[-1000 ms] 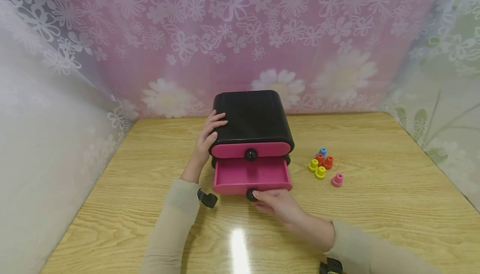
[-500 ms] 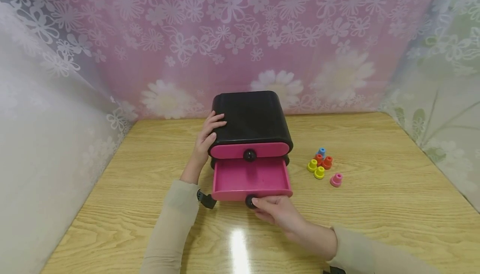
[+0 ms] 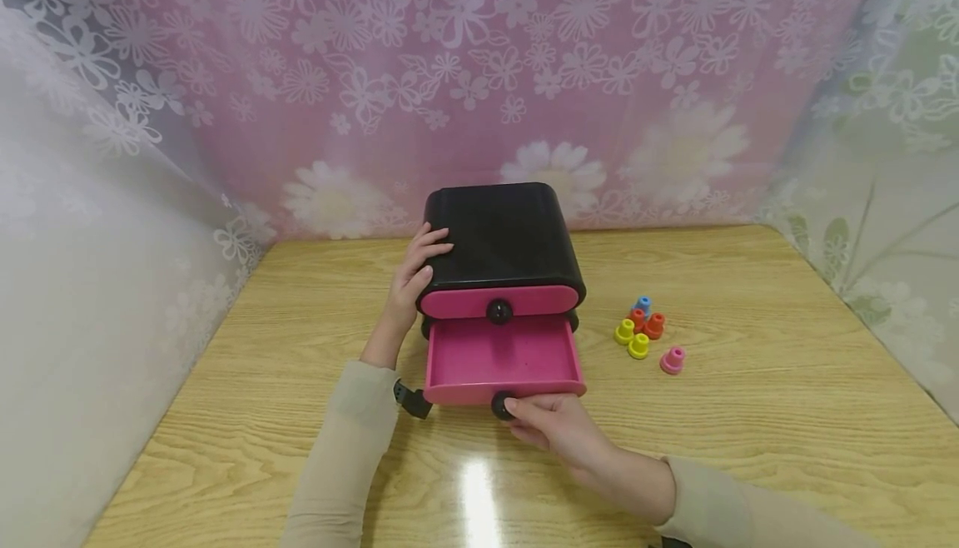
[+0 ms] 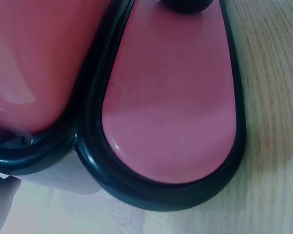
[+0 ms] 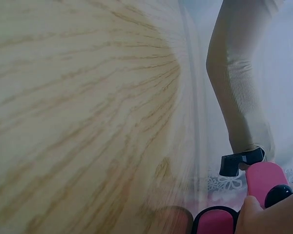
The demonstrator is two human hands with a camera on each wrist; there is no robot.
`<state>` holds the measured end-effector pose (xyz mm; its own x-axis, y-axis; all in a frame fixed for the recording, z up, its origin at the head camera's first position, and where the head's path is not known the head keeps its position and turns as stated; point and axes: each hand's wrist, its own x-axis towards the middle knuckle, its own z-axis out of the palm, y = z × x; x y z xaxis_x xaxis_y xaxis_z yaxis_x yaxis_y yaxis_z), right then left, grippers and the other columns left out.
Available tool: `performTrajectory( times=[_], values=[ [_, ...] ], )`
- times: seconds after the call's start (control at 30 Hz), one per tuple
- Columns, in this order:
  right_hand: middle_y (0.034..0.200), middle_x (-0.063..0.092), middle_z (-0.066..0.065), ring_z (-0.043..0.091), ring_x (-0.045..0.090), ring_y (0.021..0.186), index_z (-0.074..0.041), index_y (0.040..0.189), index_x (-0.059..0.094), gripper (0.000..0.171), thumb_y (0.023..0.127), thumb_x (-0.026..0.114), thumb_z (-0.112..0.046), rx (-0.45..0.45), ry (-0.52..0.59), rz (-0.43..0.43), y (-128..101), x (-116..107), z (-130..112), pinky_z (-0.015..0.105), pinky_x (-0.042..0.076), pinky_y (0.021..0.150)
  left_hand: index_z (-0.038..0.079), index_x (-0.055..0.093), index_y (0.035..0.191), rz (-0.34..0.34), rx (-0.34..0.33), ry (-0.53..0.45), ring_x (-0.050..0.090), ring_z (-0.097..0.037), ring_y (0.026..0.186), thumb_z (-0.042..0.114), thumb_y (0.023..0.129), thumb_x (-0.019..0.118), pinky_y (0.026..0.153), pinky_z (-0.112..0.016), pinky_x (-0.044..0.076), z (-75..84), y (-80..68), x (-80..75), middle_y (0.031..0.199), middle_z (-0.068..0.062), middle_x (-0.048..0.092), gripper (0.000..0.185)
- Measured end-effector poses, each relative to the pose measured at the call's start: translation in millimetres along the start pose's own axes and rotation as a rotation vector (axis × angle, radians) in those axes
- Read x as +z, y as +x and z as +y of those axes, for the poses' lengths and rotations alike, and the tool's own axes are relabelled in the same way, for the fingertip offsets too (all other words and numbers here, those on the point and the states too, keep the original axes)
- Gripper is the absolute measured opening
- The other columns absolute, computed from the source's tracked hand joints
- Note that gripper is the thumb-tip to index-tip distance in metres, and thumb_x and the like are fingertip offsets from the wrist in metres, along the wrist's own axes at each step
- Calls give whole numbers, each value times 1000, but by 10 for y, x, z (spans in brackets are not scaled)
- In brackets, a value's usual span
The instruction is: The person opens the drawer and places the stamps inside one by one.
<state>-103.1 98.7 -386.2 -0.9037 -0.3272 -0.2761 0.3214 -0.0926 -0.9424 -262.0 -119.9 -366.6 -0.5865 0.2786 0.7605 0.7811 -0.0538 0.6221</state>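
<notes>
A small black cabinet [image 3: 504, 236] with two pink drawers stands in the middle of the wooden table [image 3: 749, 431]. Its upper drawer [image 3: 498, 301] is closed. The lower drawer [image 3: 504, 361] is pulled out and looks empty inside. My right hand [image 3: 550, 423] pinches the black knob [image 3: 499, 405] on the lower drawer's front. My left hand [image 3: 414, 277] rests on the cabinet's left side with fingers curled over the top edge. The left wrist view shows the pink drawer fronts [image 4: 171, 102] from very close. In the right wrist view, the knob [image 5: 278, 194] is just past my fingers.
Several small coloured pegs lie to the right of the cabinet: blue [image 3: 643, 305], red [image 3: 655, 325], yellow [image 3: 638, 346] and a pink one [image 3: 672, 360] apart from the group. Flowered curtains [image 3: 479, 73] enclose the table at the back and on both sides.
My right hand has drawn the lower drawer further out toward me. The left hand has stayed on the cabinet.
</notes>
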Motion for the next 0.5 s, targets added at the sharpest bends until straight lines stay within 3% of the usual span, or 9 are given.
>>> performTrajectory(
  times=[0.5],
  values=[
    [88, 64, 6, 16, 60, 85, 12, 99, 61, 33, 84, 59, -17, 17, -9, -3, -13, 4, 22, 31, 46, 81, -16, 48, 110, 2, -1, -7, 9, -34, 131, 12, 84, 34, 104, -42, 5, 9, 3, 8, 129, -29, 35, 41]
  ],
)
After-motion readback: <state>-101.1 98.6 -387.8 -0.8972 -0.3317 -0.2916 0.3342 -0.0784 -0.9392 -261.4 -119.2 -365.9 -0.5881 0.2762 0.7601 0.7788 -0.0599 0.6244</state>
